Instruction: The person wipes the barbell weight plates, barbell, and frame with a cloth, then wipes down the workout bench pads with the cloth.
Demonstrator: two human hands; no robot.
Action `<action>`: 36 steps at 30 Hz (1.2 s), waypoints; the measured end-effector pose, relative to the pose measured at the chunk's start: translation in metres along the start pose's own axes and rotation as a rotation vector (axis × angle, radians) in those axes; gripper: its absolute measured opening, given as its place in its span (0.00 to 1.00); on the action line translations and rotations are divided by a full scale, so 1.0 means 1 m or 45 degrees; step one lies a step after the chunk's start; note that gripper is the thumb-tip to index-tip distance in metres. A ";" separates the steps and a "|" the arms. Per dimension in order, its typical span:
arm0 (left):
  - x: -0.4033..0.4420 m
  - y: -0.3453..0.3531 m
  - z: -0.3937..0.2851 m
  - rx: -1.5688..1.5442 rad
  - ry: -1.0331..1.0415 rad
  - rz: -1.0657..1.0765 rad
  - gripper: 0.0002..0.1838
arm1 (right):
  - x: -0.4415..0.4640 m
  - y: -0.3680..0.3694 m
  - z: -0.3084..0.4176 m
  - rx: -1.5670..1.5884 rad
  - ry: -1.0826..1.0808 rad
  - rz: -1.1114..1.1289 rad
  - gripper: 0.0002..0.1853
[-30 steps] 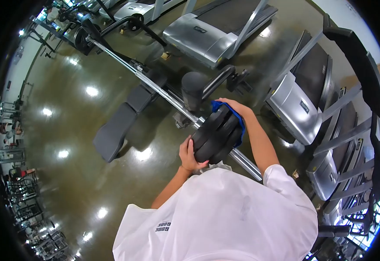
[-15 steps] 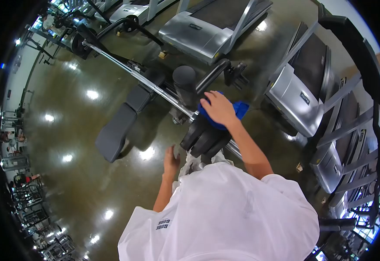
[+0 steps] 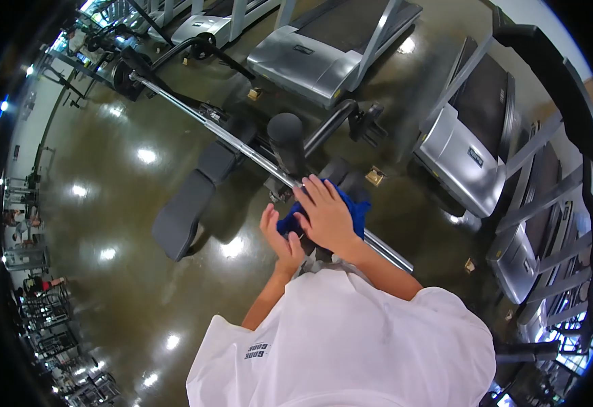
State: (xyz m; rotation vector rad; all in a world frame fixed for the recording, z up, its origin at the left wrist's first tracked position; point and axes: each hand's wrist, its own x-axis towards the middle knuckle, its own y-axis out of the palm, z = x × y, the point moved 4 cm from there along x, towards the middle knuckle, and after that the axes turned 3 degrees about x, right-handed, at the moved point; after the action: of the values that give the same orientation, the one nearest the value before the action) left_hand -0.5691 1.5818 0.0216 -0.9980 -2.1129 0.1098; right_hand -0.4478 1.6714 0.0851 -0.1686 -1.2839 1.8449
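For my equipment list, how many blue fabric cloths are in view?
1: a crumpled blue cloth under the bare right hand, near the long silver metal bar. Others may be hidden.

A crumpled blue cloth (image 3: 359, 212) lies against black weight plates (image 3: 355, 184), apparently several side by side, threaded near the close end of a slanting silver barbell (image 3: 245, 148), its bare tip jutting past them.
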 end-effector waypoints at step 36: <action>0.005 0.008 0.012 -0.360 -0.690 -0.047 0.19 | 0.008 0.014 0.009 -0.215 -0.035 0.049 0.32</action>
State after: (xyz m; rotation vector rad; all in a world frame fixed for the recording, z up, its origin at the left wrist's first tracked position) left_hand -0.5735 1.5934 0.0132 -1.1912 -2.6960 0.0686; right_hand -0.4655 1.6695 0.0802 -0.2607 -1.4647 1.7757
